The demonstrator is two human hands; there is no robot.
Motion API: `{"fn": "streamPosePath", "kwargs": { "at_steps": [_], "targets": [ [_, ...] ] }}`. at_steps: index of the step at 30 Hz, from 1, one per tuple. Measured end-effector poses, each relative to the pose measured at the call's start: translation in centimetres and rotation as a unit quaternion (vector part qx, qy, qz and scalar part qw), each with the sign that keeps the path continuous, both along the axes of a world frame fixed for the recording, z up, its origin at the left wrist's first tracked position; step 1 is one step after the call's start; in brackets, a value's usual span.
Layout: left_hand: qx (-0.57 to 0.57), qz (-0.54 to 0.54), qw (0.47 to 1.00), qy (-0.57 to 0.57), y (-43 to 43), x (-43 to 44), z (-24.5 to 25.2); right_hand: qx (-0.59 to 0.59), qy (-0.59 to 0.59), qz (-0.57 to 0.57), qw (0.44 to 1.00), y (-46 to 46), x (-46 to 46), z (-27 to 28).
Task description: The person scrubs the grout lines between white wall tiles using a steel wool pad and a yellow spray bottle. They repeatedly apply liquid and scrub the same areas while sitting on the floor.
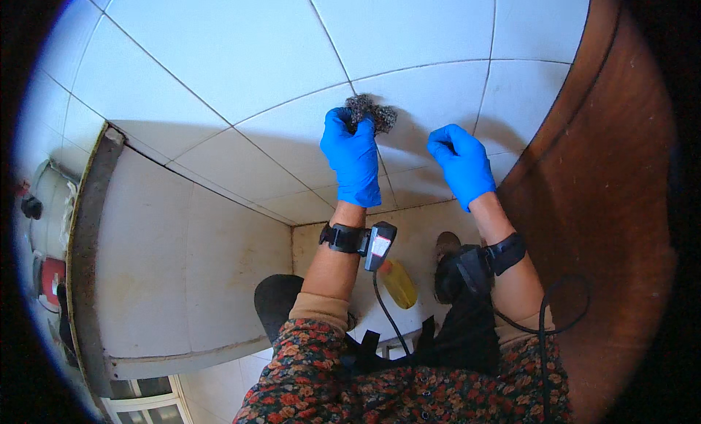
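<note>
My left hand (pixel 351 156), in a blue disposable glove, pinches a metal wire scouring pad (pixel 371 113). The pad rests against the white tiled wall (pixel 427 87), close to a grout line. My right hand (pixel 463 164), gloved the same way, is held near the wall to the right of the pad. Its fingers are curled in, and nothing shows in them. Both wrists carry strapped-on black devices; the left one (pixel 379 246) trails a cable.
A bottle of yellow liquid with a red cap (pixel 400 284) is below, between my legs. Brown wooden door or panel (pixel 597 216) rises at the right. To the left is a pale stained panel (pixel 186 254) with a grey stone edge (pixel 90 232), and beyond it a red object (pixel 53 281).
</note>
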State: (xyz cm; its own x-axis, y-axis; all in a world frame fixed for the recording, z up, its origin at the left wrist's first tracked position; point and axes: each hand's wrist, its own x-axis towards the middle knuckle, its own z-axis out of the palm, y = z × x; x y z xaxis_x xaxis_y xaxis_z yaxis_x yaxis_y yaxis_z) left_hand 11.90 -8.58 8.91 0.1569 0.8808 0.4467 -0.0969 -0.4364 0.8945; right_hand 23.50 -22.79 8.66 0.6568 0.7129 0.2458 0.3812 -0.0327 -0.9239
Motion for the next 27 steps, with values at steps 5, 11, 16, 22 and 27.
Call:
{"fn": "streamPosePath", "kwargs": {
  "at_steps": [5,11,16,22,27],
  "targets": [
    [0.049,0.044,0.997,0.043,2.9,-4.9,1.9,0.013,0.011,-0.005,1.0,-0.9,0.7,-0.3],
    [0.078,0.146,0.986,-0.024,4.7,-7.1,3.5,0.026,0.023,-0.014,0.999,-2.0,1.3,0.3],
    [0.142,0.123,0.981,0.053,1.1,-1.1,2.8,0.036,0.015,-0.009,0.999,-2.4,1.6,0.3],
    [0.264,0.019,0.949,0.17,-3.1,5.5,2.7,0.044,0.032,-0.011,0.998,-2.0,1.8,-0.1],
    [0.19,-0.034,0.971,0.138,-2.2,3.3,3.7,0.058,0.054,-0.028,0.996,-2.7,3.0,-0.3]
  ]
}}
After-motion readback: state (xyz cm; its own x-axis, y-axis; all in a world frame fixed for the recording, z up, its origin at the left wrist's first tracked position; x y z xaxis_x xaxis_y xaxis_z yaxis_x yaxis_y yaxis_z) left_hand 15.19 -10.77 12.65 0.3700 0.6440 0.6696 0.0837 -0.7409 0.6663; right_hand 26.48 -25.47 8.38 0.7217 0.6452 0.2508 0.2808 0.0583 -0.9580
